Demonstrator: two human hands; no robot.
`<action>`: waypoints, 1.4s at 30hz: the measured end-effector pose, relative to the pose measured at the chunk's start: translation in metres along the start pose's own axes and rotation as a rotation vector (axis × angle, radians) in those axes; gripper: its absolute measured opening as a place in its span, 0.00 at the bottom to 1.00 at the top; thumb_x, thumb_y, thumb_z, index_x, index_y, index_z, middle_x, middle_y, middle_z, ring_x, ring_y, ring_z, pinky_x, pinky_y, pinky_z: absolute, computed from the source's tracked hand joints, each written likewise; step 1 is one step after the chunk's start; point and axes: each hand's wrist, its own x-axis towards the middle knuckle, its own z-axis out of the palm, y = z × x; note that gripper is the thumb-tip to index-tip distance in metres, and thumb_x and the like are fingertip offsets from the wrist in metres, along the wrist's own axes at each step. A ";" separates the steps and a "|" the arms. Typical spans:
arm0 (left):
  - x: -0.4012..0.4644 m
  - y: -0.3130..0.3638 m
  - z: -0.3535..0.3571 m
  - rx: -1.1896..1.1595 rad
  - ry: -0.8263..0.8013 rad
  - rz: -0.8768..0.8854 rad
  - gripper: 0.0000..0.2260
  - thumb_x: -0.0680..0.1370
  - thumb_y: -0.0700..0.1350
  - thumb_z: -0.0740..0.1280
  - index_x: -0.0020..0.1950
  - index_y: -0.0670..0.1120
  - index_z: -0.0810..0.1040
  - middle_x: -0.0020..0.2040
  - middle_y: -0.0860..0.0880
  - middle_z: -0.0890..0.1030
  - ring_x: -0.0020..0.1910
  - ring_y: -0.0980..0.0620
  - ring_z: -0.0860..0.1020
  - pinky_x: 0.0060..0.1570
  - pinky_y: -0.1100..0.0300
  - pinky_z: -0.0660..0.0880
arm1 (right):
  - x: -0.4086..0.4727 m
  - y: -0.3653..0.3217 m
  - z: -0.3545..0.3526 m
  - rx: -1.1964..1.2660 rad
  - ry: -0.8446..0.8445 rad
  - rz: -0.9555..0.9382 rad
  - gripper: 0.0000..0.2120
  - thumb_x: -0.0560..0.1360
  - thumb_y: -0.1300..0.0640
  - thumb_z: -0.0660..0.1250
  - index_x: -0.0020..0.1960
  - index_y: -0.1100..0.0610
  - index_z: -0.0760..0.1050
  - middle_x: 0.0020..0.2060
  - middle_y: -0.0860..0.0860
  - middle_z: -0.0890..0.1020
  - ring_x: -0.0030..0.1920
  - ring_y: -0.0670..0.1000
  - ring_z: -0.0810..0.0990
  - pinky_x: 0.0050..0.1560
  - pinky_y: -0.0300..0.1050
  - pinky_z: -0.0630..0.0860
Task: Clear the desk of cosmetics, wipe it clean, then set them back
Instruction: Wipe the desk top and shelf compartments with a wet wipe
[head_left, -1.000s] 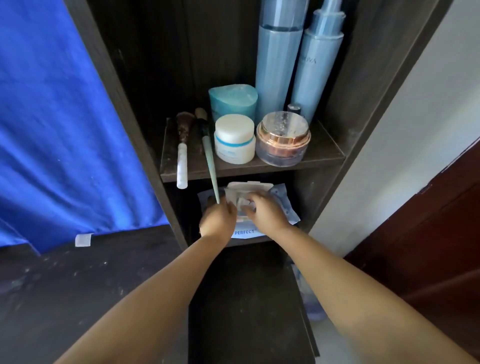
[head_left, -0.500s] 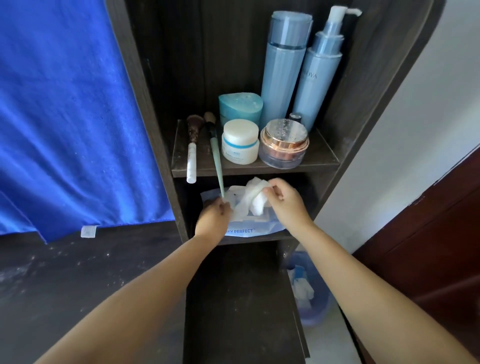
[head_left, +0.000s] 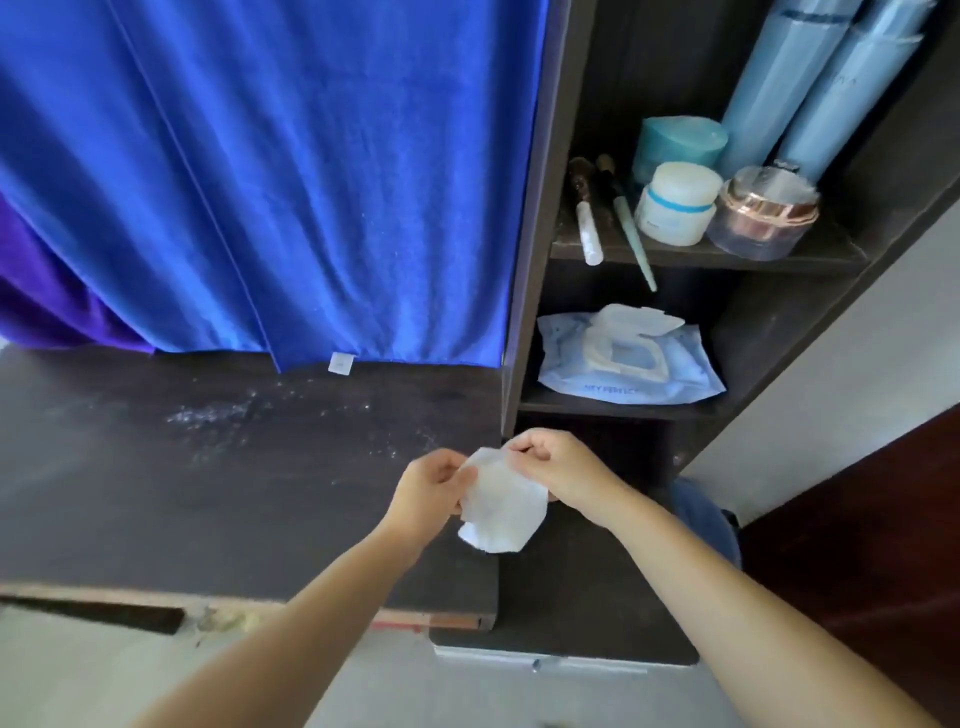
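Now both hands (head_left: 498, 480) hold wipe (head_left: 501, 512), bottles (head_left: 810, 83) cropped.

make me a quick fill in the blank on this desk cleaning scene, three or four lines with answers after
1. Both hands, the left hand and the right hand, hold one white ____ between them.
2. The wipes pack lies on the shelf directly ____ the shelf with the cosmetics.
3. The cloth hanging behind the desk is ____ in colour.
4. The lid of the wipes pack stands ____.

Missing words: wipe; below; blue; open
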 end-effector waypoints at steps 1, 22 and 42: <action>-0.003 -0.022 -0.008 0.083 0.009 -0.035 0.07 0.76 0.42 0.65 0.38 0.45 0.77 0.36 0.45 0.81 0.37 0.45 0.79 0.45 0.45 0.79 | 0.003 0.007 0.021 -0.064 -0.016 0.019 0.05 0.75 0.56 0.63 0.45 0.52 0.78 0.36 0.50 0.78 0.36 0.46 0.74 0.35 0.39 0.68; 0.027 -0.155 -0.190 0.931 0.270 0.301 0.16 0.78 0.42 0.60 0.65 0.41 0.71 0.68 0.41 0.70 0.69 0.41 0.64 0.70 0.45 0.55 | 0.018 0.051 0.256 -1.015 0.135 -0.262 0.25 0.78 0.47 0.49 0.72 0.56 0.61 0.72 0.59 0.65 0.72 0.58 0.61 0.70 0.55 0.51; 0.032 -0.159 -0.186 0.995 0.279 0.303 0.18 0.78 0.41 0.53 0.68 0.41 0.68 0.71 0.42 0.67 0.71 0.43 0.61 0.71 0.44 0.53 | 0.026 0.073 0.202 -1.102 -0.009 -0.521 0.23 0.81 0.47 0.45 0.74 0.50 0.53 0.74 0.52 0.60 0.74 0.52 0.57 0.71 0.54 0.54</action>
